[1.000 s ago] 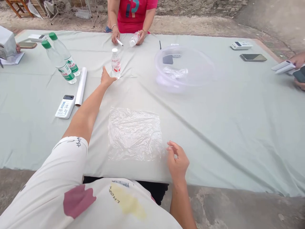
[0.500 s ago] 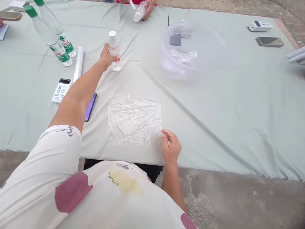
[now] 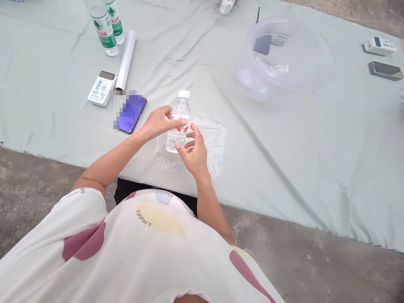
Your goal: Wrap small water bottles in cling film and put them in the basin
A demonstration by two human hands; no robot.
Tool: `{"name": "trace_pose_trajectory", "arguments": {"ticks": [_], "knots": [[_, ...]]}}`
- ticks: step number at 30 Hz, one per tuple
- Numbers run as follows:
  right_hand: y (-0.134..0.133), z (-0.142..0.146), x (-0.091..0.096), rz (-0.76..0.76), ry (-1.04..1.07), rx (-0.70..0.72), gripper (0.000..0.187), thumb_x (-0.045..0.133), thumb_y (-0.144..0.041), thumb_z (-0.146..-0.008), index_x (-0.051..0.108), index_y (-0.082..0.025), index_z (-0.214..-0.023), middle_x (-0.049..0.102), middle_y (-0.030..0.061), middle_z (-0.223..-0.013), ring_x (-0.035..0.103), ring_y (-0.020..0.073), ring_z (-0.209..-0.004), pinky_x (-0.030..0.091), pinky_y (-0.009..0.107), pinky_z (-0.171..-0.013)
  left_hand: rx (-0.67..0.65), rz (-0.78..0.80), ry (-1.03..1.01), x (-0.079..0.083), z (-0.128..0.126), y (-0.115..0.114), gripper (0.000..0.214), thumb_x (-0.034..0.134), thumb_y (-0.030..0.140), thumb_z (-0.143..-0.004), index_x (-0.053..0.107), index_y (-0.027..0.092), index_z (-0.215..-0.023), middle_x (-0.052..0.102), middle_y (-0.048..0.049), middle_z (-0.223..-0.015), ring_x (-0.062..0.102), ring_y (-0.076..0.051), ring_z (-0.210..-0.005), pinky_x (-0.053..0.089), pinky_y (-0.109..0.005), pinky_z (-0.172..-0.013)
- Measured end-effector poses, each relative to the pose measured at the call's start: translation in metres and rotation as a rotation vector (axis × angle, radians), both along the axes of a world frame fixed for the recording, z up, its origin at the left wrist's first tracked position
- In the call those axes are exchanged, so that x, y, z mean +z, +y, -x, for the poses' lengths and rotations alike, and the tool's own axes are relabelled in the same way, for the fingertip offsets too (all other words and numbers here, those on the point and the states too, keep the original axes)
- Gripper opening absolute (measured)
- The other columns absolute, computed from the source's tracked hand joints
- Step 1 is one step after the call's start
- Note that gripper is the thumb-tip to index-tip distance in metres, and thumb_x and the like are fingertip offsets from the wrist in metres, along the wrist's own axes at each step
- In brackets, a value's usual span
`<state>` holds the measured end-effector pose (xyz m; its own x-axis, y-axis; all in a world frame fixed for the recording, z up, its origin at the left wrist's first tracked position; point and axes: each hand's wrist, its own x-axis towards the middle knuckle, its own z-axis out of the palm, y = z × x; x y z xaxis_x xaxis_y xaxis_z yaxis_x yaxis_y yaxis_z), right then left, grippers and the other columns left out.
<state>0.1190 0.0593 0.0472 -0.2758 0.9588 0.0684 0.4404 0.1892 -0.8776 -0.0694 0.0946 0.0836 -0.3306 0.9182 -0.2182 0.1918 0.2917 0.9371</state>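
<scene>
One small clear plastic bottle (image 3: pixel 178 138) is held over the left part of one crinkled, see-through film (image 3: pixel 212 136), its long axis near upright, white cap (image 3: pixel 183 94) up and tipped slightly toward the film's far edge. The left hand (image 3: pixel 162 121) grasps it, thumb across its front; the right hand (image 3: pixel 195 155) is half curled at its lower side, its grip impossible to tell. Left of the film lie one flat phone (image 3: pixel 131 113), one boxy white device (image 3: pixel 101 89), one smooth roll (image 3: pixel 126 59) and two green-labelled bottles (image 3: pixel 105 33); beyond its right, one round translucent basin (image 3: pixel 248 82).
</scene>
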Motion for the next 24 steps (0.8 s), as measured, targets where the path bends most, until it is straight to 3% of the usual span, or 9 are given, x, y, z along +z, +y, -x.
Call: {"name": "trace_pose_trajectory", "arguments": {"ticks": [3, 6, 10, 12, 15, 18, 21, 24], "knots": [[-0.003, 0.018, -0.005, 0.068, -0.041, -0.017, 0.08, 0.072, -0.051, -0.079, 0.038, -0.03, -0.148, 0.059, 0.0103, -0.133, 0.061, 0.0241, -0.102, 0.054, 0.041, -0.082, -0.135, -0.007, 0.077, -0.016, -0.007, -0.019, 0.035, 0.081, 0.042, -0.074, 0.057, 0.018, -0.079, 0.061, -0.0018, -0.077, 0.06, -0.016, -0.074, 0.044, -0.024, -0.059], [-0.003, 0.024, -0.012, 0.137, -0.045, -0.027, 0.073, 0.065, -0.048, -0.083, 0.039, -0.026, -0.148, 0.062, 0.0106, -0.129, 0.062, 0.0254, -0.105, 0.053, 0.044, -0.087, -0.203, -0.011, -0.009, -0.029, 0.0, -0.028, 0.034, 0.066, 0.05, -0.085, 0.063, 0.017, -0.091, 0.065, -0.0045, -0.093, 0.062, -0.013, -0.069, 0.049, -0.025, -0.058], [-0.001, 0.024, -0.018, 0.218, -0.076, -0.067, 0.067, 0.057, -0.046, -0.086, 0.04, -0.023, -0.146, 0.065, 0.0112, -0.125, 0.063, 0.0273, -0.108, 0.053, 0.046, -0.092, -0.176, -0.003, -0.144, -0.042, 0.011, -0.041, 0.032, 0.056, 0.041, -0.091, 0.061, 0.019, -0.113, 0.064, -0.006, -0.109, 0.069, -0.015, -0.079, 0.056, -0.026, -0.066], [0.0, 0.026, -0.018, 0.215, -0.135, -0.051, 0.066, 0.057, -0.047, -0.086, 0.041, -0.022, -0.145, 0.065, 0.0117, -0.125, 0.062, 0.0287, -0.111, 0.052, 0.047, -0.093, -0.117, 0.019, -0.029, -0.045, 0.013, -0.051, 0.029, 0.053, 0.035, -0.092, 0.059, 0.02, -0.116, 0.064, -0.0053, -0.111, 0.07, -0.015, -0.081, 0.055, -0.027, -0.07], [-0.001, 0.03, -0.015, 0.192, -0.256, 0.003, 0.071, 0.061, -0.052, -0.085, 0.041, -0.022, -0.146, 0.063, 0.0136, -0.126, 0.061, 0.0304, -0.112, 0.051, 0.048, -0.094, -0.04, 0.106, 0.385, -0.046, 0.013, -0.069, 0.025, 0.049, 0.031, -0.094, 0.062, 0.019, -0.112, 0.068, -0.0062, -0.107, 0.068, -0.018, -0.085, 0.052, -0.032, -0.079], [-0.002, 0.033, -0.011, 0.187, -0.339, 0.032, 0.08, 0.064, -0.059, -0.082, 0.038, -0.022, -0.149, 0.062, 0.0153, -0.124, 0.062, 0.0311, -0.109, 0.051, 0.049, -0.092, -0.097, 0.272, 0.704, -0.043, 0.01, -0.086, 0.025, 0.05, 0.033, -0.094, 0.064, 0.018, -0.108, 0.069, -0.0101, -0.105, 0.066, -0.026, -0.096, 0.049, -0.037, -0.081], [-0.001, 0.037, -0.011, 0.203, -0.376, 0.043, 0.089, 0.065, -0.064, -0.08, 0.033, -0.022, -0.152, 0.06, 0.0172, -0.128, 0.062, 0.0338, -0.11, 0.051, 0.051, -0.092, -0.211, 0.405, 0.76, -0.041, 0.005, -0.097, 0.027, 0.05, 0.039, -0.095, 0.065, 0.019, -0.103, 0.069, -0.0112, -0.106, 0.066, -0.029, -0.097, 0.047, -0.037, -0.077], [0.001, 0.039, -0.014, 0.216, -0.355, 0.046, 0.092, 0.063, -0.062, -0.081, 0.026, -0.022, -0.155, 0.061, 0.0171, -0.13, 0.062, 0.0353, -0.113, 0.051, 0.053, -0.093, -0.26, 0.424, 0.747, -0.044, -0.001, -0.1, 0.026, 0.052, 0.042, -0.094, 0.064, 0.02, -0.099, 0.07, -0.01, -0.104, 0.067, -0.028, -0.096, 0.045, -0.035, -0.072]]}}
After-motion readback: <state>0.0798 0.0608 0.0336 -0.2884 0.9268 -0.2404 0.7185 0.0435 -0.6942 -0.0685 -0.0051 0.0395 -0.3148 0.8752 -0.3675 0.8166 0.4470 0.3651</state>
